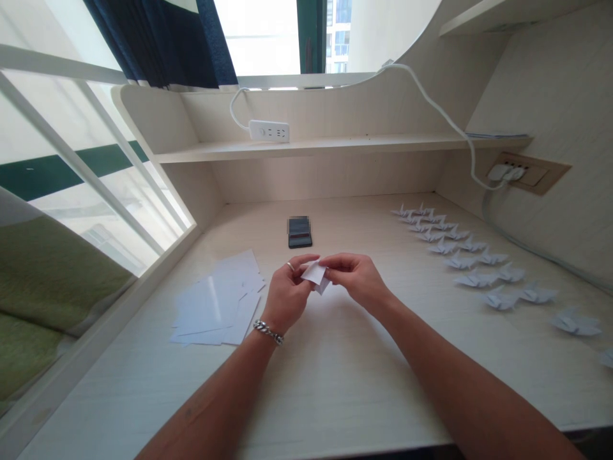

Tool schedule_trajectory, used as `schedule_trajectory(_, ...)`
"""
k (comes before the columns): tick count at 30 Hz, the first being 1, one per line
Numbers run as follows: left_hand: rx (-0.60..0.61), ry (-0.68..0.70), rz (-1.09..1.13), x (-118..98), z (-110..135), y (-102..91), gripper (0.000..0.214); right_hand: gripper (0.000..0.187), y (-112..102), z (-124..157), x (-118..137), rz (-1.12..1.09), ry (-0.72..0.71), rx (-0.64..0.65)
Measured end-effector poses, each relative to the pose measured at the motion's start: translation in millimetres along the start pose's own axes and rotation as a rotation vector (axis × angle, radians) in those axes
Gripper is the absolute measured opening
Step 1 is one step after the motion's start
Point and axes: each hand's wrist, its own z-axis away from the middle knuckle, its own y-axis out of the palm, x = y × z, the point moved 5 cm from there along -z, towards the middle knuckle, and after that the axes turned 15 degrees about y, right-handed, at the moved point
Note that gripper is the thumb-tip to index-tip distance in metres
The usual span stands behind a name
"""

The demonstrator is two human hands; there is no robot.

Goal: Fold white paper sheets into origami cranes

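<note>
Loose white sheets point(208, 306) overlap on the pale desk point(335, 390); right of them the person's left hand point(288, 295), a chain bracelet point(269, 332) at its wrist, pinches a small folded paper point(315, 273), held between both hands above the desk; a dark phone-like object point(299, 233) lies beyond; the right hand point(357, 276) grasps the paper's other side with thumb and fingers; farther right, white folded-paper birds point(500, 299) stand in a roughly double line.

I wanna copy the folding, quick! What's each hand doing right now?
Left hand: closed, holding one side of the small folded white paper.
Right hand: closed, pinching the same paper between thumb and fingers.
</note>
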Motion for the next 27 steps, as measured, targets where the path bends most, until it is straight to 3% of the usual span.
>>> schedule_trajectory(12, -0.015, 0.075, -0.021, 0, 1, -2.7, 0.017, 0.024, -2, -2, -5, -0.146, 0.109, 0.022)
schedule_trajectory(27, -0.039, -0.227, 0.184, 16, 4, 2.8, 0.032, 0.03, 2, -2, -10, 0.041, 0.133, -0.004)
